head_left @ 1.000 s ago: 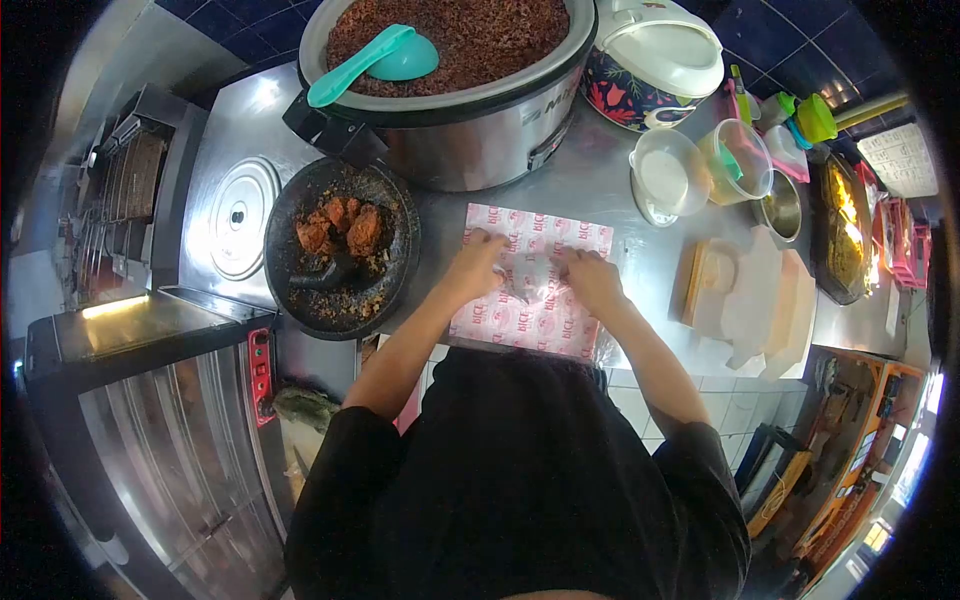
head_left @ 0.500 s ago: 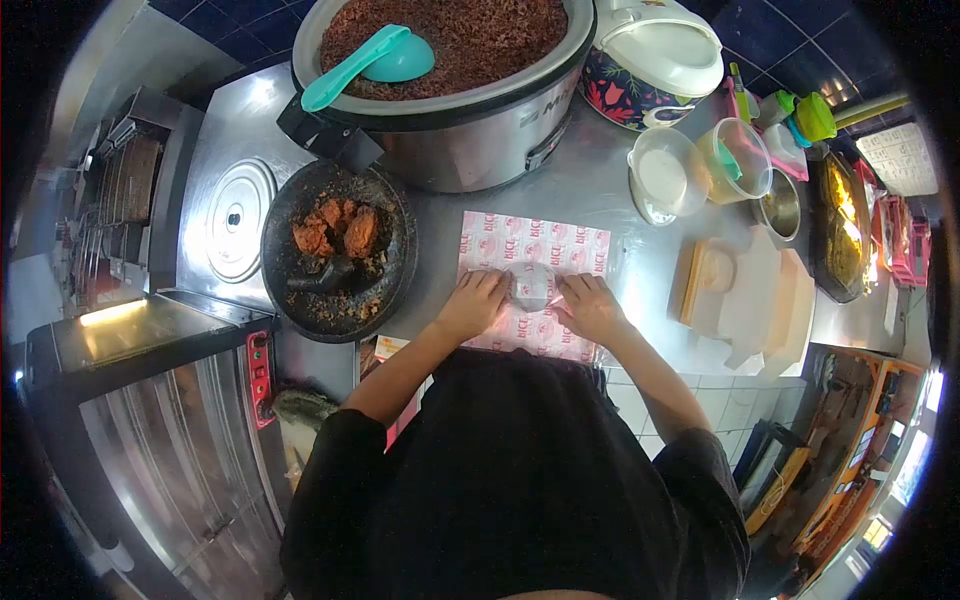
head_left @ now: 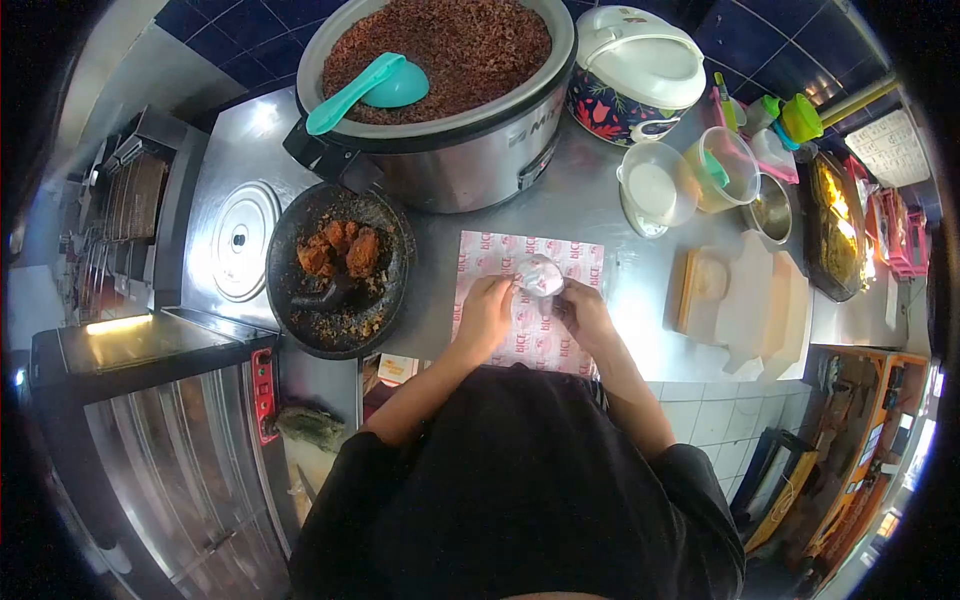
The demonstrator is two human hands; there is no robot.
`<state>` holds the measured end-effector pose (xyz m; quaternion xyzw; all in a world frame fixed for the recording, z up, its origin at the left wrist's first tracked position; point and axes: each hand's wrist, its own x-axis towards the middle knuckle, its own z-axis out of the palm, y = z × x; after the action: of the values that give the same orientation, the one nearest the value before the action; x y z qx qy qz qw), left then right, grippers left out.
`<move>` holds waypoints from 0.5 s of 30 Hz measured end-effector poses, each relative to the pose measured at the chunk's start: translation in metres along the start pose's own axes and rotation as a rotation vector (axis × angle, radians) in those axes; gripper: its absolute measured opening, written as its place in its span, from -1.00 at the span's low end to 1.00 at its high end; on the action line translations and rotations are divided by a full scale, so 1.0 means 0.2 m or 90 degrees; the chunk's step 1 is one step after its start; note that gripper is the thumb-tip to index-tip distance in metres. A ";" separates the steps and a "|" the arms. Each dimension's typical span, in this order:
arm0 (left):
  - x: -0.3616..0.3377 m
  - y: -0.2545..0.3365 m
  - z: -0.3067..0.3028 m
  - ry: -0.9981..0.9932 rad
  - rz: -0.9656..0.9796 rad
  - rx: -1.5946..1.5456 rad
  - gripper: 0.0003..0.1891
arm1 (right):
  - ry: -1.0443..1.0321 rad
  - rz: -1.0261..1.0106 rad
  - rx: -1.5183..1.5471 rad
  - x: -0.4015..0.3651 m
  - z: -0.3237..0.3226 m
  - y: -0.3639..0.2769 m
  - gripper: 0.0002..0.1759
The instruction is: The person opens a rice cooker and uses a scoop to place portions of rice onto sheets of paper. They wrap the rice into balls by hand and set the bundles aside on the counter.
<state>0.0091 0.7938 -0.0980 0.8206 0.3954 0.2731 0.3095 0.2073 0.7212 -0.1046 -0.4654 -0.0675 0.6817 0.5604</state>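
A small round paper-wrapped packet (head_left: 540,276) is between my two hands, over a stack of pink-printed wrapping paper (head_left: 537,343) on the steel counter. My left hand (head_left: 487,313) pinches the packet's left side. At its right side, my right hand (head_left: 585,314) has its fingers closed on the wrapping. The packet's paper looks crumpled and gathered, and its contents are hidden. To the left of my hands stands a dark stone mortar (head_left: 398,285) holding pieces of fried chicken (head_left: 340,249) and a dark pestle (head_left: 322,296).
Behind the paper stands a big cooker (head_left: 450,165) full of reddish-brown rice, with a turquoise scoop (head_left: 398,82) on it. A floral rice container (head_left: 635,75) and plastic tubs (head_left: 725,165) are at the back right. Open cardboard boxes (head_left: 745,310) lie right; a round lid (head_left: 240,240) lies left.
The packet was lying flat on the paper with my fingers at both sides; now it looks raised and more tightly gathered. My hands have turned, fingers pointing inward and up. The view has shifted slightly.
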 end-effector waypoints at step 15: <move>-0.01 0.27 -0.15 0.051 0.410 0.074 -0.66 | -0.161 0.215 0.374 -0.11 0.10 0.03 -0.48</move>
<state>0.0126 0.7748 -0.0394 0.9083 0.1425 0.3659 0.1442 0.1884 0.7100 -0.0846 -0.2009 0.1403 0.8074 0.5367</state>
